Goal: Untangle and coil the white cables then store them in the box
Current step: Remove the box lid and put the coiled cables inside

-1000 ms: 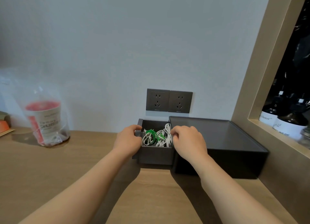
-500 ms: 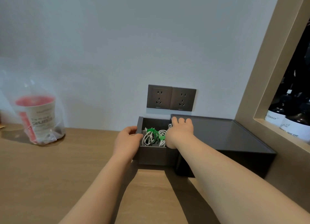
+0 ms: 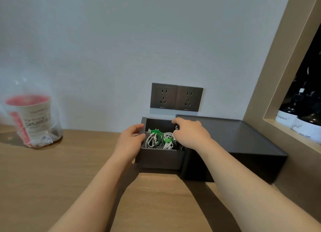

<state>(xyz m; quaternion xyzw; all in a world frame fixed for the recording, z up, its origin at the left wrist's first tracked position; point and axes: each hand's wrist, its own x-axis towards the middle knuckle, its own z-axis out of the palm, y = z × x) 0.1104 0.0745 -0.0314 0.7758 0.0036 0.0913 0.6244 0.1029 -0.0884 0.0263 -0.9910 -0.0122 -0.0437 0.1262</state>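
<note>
A dark grey box [image 3: 234, 141] stands against the wall, with its small open drawer [image 3: 159, 159] pulled out to the left. Inside the drawer lie coiled white cables [image 3: 152, 139] bound with green ties [image 3: 157, 132]. My left hand [image 3: 130, 141] grips the drawer's left wall, thumb on top. My right hand [image 3: 191, 134] lies over the drawer's right side, covering some of the cables. Its fingers are spread and reach the back corner where the drawer meets the box top. I see nothing held in it.
The wooden counter [image 3: 52, 171] runs left and toward me. A red-and-white cup in a clear plastic bag [image 3: 33, 120] stands at the far left. Two grey wall sockets [image 3: 176, 98] sit just above the drawer. A framed niche with dark bottles [image 3: 295, 120] borders the box on the right.
My right hand has moved from the drawer's front right corner back over the cables to its rear edge. My left hand has stayed on the left wall.
</note>
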